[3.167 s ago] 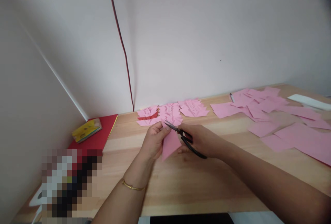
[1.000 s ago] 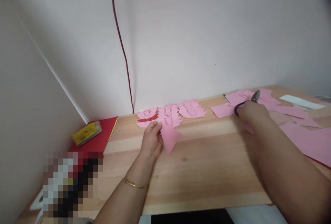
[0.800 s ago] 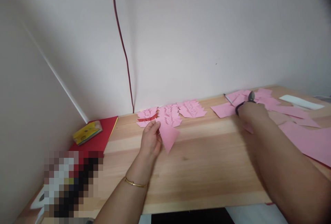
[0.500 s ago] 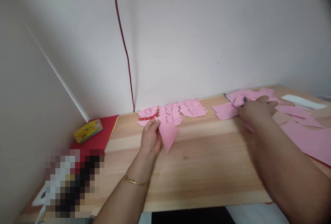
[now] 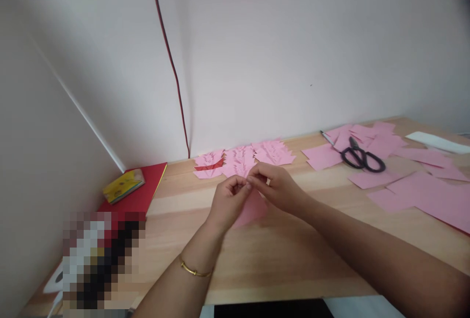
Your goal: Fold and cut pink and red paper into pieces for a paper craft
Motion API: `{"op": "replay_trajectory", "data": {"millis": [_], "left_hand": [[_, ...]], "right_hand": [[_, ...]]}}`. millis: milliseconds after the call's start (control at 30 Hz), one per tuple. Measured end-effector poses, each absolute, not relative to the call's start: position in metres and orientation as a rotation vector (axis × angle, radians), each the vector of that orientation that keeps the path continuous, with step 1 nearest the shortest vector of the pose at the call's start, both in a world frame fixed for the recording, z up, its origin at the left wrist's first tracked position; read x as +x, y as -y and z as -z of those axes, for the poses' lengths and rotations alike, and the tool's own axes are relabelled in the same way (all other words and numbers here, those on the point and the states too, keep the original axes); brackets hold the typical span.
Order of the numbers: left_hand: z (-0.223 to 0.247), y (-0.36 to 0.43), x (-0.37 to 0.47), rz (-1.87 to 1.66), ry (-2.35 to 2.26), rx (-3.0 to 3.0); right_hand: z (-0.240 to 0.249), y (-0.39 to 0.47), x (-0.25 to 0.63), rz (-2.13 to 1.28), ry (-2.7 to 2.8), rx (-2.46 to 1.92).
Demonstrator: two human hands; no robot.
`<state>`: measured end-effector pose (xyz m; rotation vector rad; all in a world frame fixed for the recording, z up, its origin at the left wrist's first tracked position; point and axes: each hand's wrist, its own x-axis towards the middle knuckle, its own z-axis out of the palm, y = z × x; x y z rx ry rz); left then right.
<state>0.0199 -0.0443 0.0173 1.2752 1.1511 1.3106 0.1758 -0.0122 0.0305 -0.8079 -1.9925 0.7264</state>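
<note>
Two grips: my left hand (image 5: 228, 201) and right hand (image 5: 278, 187) pinch one pink sheet (image 5: 251, 210). Black scissors (image 5: 363, 161) lie to its right.

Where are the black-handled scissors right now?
In the head view, the black-handled metal scissors lie toward the right side, on the scattered pink paper pieces, beyond the person's right hand.

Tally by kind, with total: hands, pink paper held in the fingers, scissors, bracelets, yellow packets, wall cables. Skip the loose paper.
Hands (left hand, right hand): 2
Held pink paper: 1
Scissors: 1
Gold bracelet: 1
Yellow packet: 1
Wall cable: 1
Total: 7
</note>
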Motion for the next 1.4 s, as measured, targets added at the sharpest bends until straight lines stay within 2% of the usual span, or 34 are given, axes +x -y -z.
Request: {"op": "replay_trajectory", "data": {"millis": [233, 433, 700, 833, 1067, 1233, 1300, 1400], "left_hand": [[-0.02, 0.043, 0.018, -1.281, -1.241, 1.365], [-0.019, 0.044, 0.018, -1.244, -1.209, 1.464], [-0.021, 0.043, 0.011, -1.109, -1.256, 1.517], [-0.023, 0.04, 0.004, -1.078, -1.287, 1.555], [-0.03, 0.035, -0.006, -1.145, -1.324, 1.62], [-0.032, 0.031, -0.014, -1.335, -1.326, 1.595], [-0.03, 0.03, -0.015, -1.425, -1.255, 1.51], [-0.027, 0.028, -0.013, -1.443, -1.079, 1.226]], "right_hand": [[-0.031, 0.014, 0.177, -0.706, 1.953, -0.828], [-0.026, 0.016, 0.178, -0.858, 2.041, -0.851], [-0.04, 0.009, 0.191, -0.557, 1.917, -0.984], [-0.048, -0.001, 0.208, -0.549, 1.796, -1.137], [-0.048, -0.011, 0.222, -0.66, 1.688, -1.198], [-0.042, -0.015, 0.222, -0.929, 1.721, -1.234], [-0.04, -0.016, 0.222, -1.044, 1.72, -1.2], [-0.039, -0.015, 0.22, -1.033, 1.672, -1.185]]}}
